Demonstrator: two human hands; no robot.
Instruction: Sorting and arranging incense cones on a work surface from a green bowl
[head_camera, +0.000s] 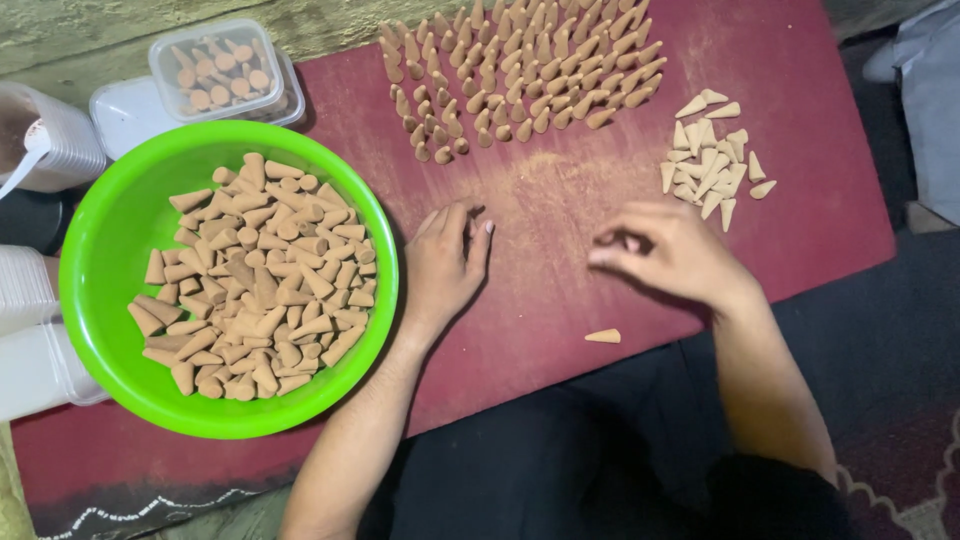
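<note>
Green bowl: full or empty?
Well filled, not brimming. The green bowl holds a thick heap of tan cones that hides its bottom, while the rim and upper wall stay bare all round.

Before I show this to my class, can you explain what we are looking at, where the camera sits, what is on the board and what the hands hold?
One picture, from a camera on a person's head, looking down. Both bare hands rest over a dark red board. The left hand lies flat, apparently empty; the right hand is curled, and whether it holds anything is unclear. A green bowl holds tan cones. More cones stand in rows, a paler pile lies at the right, and a single cone lies near the right hand.
</note>
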